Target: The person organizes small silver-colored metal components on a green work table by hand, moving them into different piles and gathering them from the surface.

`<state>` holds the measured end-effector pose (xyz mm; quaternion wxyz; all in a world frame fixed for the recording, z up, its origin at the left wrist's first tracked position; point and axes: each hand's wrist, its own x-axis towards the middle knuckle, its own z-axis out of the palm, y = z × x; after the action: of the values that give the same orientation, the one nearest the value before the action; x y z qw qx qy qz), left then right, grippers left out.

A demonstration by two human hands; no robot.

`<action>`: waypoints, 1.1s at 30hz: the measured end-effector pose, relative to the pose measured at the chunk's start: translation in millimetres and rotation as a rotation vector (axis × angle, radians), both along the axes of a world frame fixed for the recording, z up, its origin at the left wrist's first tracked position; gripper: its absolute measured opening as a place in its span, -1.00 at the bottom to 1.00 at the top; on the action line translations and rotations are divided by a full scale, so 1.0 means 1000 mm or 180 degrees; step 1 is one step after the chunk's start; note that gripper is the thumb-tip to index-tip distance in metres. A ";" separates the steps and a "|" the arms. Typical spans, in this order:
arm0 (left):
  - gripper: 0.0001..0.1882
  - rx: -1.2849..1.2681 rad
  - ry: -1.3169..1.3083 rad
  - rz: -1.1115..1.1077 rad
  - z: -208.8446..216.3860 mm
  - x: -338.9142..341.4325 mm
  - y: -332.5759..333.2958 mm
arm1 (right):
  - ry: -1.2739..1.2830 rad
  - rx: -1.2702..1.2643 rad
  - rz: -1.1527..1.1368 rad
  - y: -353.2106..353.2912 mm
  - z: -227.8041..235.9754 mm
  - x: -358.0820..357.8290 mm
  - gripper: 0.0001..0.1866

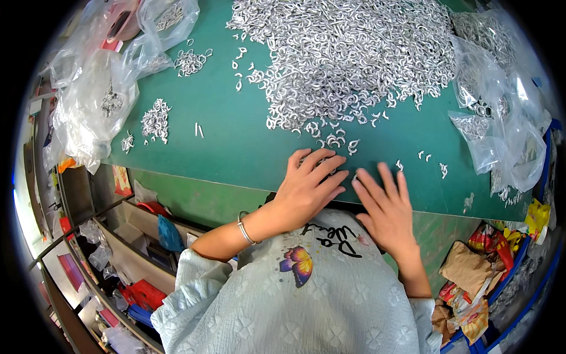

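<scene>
My left hand [309, 186] rests palm down at the near edge of the green table [194, 159], fingers spread over a few small silver metal pieces that show between them. A bracelet circles that wrist. Beside it, my right hand [384, 206] is open, fingers stretched toward the table; a tiny silver piece [355, 177] shows at its index fingertip. Just beyond both hands lie loose curved, clasp-like metal pieces [336, 140]. They trail off a large heap of similar silver pieces [348, 65].
Smaller piles of silver parts [156, 121] and rings [190, 62] lie to the left, near two thin pins [198, 130]. Clear plastic bags [94, 118] stand at the left edge, more bags [501, 130] at the right. Drawers [135, 253] and wrappers [474, 265] sit below table height.
</scene>
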<state>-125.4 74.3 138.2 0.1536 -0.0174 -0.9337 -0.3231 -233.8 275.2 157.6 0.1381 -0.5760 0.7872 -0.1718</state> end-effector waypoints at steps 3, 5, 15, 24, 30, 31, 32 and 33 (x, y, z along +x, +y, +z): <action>-0.67 0.0071 0.0043 0.0095 -0.005 0.002 -0.002 | 0.0159 0.0366 -0.0138 -0.001 -0.004 0.000 -0.21; -0.66 0.0090 0.0039 0.0155 -0.006 0.005 -0.006 | 0.0252 0.0356 -0.0630 0.014 -0.005 -0.005 -0.28; -0.61 0.0066 -0.0050 0.0472 0.002 0.002 -0.003 | 0.0127 -0.0101 -0.0453 -0.039 -0.007 0.001 -0.30; -0.57 0.0341 0.0004 0.0638 -0.001 0.007 -0.003 | -0.0132 0.0033 0.0170 -0.023 -0.012 0.015 -0.29; -0.59 0.0134 0.0000 0.0365 0.000 0.006 0.003 | -0.0113 -0.0104 -0.0322 -0.041 -0.003 -0.007 -0.35; -0.60 0.0045 -0.0009 0.0274 -0.002 0.005 0.005 | -0.0006 -0.0025 -0.0380 -0.044 -0.002 -0.009 -0.36; -0.65 0.0028 -0.0008 0.0266 -0.005 0.004 0.006 | -0.0032 -0.0034 -0.0385 -0.046 -0.003 -0.008 -0.40; -0.66 0.0043 0.0002 0.0281 -0.006 0.004 0.004 | 0.0017 -0.0037 -0.0403 -0.043 -0.004 -0.006 -0.42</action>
<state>-121.4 77.9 131.8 0.1682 0.0248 -0.9313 -0.3222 -240.0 232.2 153.3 0.1216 -0.5262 0.8214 -0.1833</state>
